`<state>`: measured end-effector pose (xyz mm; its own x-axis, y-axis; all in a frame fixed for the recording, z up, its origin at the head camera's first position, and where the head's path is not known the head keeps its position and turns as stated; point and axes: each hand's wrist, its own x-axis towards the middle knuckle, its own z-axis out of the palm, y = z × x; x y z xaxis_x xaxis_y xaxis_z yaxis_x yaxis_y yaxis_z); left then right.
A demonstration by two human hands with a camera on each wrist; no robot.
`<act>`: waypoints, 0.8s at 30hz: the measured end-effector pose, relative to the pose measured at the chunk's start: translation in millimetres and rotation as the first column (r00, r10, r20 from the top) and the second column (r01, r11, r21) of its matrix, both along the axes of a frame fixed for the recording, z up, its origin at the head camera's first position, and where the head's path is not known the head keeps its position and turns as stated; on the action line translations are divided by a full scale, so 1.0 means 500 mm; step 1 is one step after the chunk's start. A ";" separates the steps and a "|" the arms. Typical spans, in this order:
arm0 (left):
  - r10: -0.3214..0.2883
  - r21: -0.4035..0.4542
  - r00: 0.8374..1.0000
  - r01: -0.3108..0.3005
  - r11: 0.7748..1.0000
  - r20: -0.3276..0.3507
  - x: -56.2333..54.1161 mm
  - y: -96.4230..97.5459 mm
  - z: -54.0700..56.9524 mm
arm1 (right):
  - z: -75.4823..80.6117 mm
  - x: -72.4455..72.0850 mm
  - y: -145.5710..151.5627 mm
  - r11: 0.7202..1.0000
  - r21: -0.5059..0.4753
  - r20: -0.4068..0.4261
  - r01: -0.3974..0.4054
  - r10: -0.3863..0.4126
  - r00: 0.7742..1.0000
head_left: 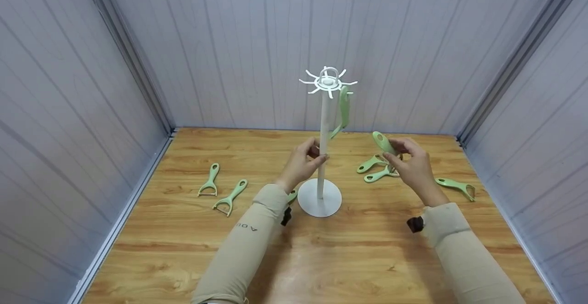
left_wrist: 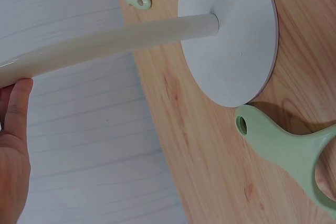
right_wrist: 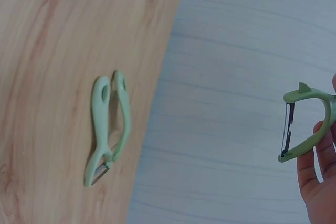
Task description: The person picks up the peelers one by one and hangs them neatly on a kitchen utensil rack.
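Note:
A white stand (head_left: pixel 324 125) with a round base and a ring of several hooks on top stands upright on the table. My left hand (head_left: pixel 298 162) grips its pole partway up, thumb in front. One light green Y-shaped peeler (head_left: pixel 344 109) hangs from a hook on the stand's right side. To the right, my right hand (head_left: pixel 415 164) holds another green peeler (head_left: pixel 381 141) in the air, handle end up. That peeler's blade and forked head (right_wrist: pixel 308 147) show in the right wrist view. Beneath the right hand, two peelers (right_wrist: pixel 101 114) lie close together on the table.
Two peelers (head_left: pixel 210 180) lie on the wooden table (head_left: pixel 294 267) at left, another (head_left: pixel 455 186) at right. Partly hidden by my left arm, one more peeler (left_wrist: pixel 283 145) lies by the stand's base (left_wrist: pixel 236 72). Pale panelled walls (head_left: pixel 248 51) enclose the back and sides.

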<state>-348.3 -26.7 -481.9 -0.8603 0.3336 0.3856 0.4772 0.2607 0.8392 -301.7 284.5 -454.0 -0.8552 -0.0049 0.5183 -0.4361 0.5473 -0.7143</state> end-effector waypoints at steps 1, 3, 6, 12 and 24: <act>0.000 0.000 1.000 0.000 1.000 0.002 0.000 0.000 0.000 | 0.005 -0.001 -0.002 1.000 -0.002 -0.009 -0.003 0.003 1.000; -0.002 -0.003 1.000 0.002 1.000 0.004 -0.001 -0.001 0.000 | 0.014 -0.003 -0.006 1.000 -0.004 -0.026 -0.004 0.004 1.000; -0.006 -0.012 1.000 0.006 1.000 0.005 0.000 -0.001 0.000 | 0.030 -0.003 -0.014 1.000 -0.016 -0.046 -0.007 0.006 0.999; -0.009 -0.020 1.000 0.009 1.000 -0.001 0.001 -0.002 0.001 | 0.055 -0.003 -0.028 1.000 -0.026 -0.070 0.001 -0.002 0.998; -0.019 -0.007 1.000 0.019 1.000 -0.020 0.000 -0.002 0.000 | 0.085 -0.008 -0.049 0.997 -0.061 -0.161 -0.041 0.030 0.987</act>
